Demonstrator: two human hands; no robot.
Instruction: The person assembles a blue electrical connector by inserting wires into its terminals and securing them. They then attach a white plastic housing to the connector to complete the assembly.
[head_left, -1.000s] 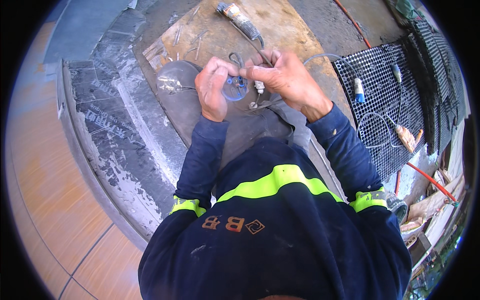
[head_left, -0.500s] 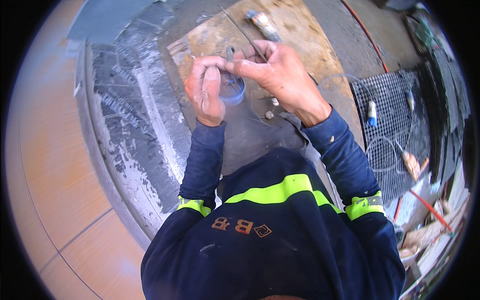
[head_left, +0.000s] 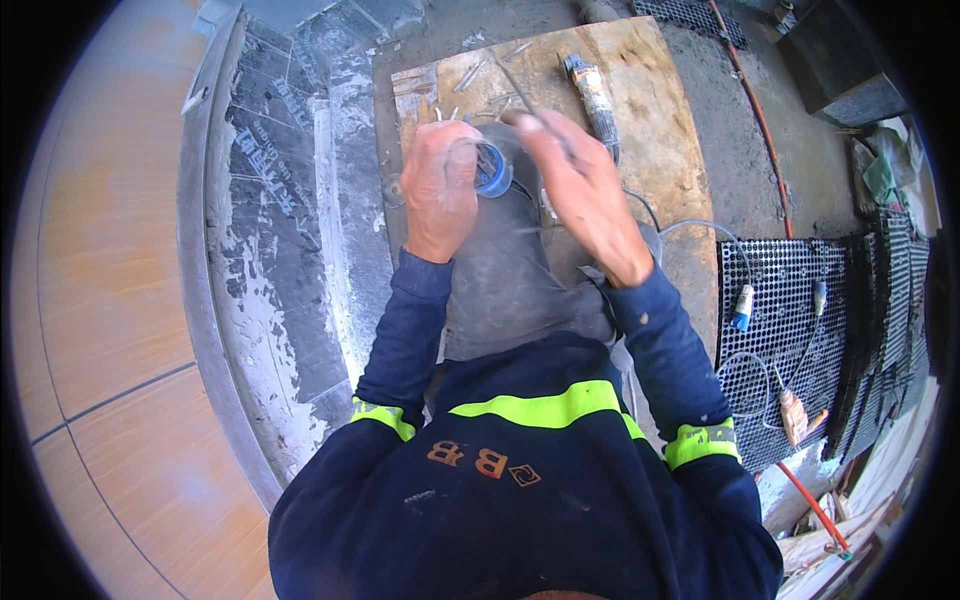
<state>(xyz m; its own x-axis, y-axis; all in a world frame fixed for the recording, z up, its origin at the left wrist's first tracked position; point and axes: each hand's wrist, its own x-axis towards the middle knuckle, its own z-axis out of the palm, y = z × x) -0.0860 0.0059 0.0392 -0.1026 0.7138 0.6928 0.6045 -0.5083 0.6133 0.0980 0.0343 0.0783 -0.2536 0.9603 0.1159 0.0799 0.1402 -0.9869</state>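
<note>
My right hand (head_left: 583,190), smeared by motion, pinches a thin dark rod (head_left: 512,80) that points up and away to the left. Left of it, my left hand (head_left: 442,185) is raised with its fingers curled; what they hold, if anything, is hidden. Between the two hands shows a round blue-rimmed container (head_left: 494,170) with small dark pieces inside, partly covered by the left hand. Beneath the hands are my grey trouser legs (head_left: 500,270). A power tool like an angle grinder (head_left: 595,100) lies on the plywood board (head_left: 655,130), beyond the right hand.
Black plastic grid mats (head_left: 770,290) lie at the right with cables, plugs (head_left: 743,308) and an orange connector (head_left: 793,418). An orange hose (head_left: 757,120) runs along the floor. A raised grey ledge (head_left: 195,200) and tan tiles (head_left: 110,250) border the left. A dark box (head_left: 845,70) stands far right.
My hands, touching at the fingers before, are now apart, with the right hand still holding the rod. The whole view has shifted, showing more of the far board and the grinder.
</note>
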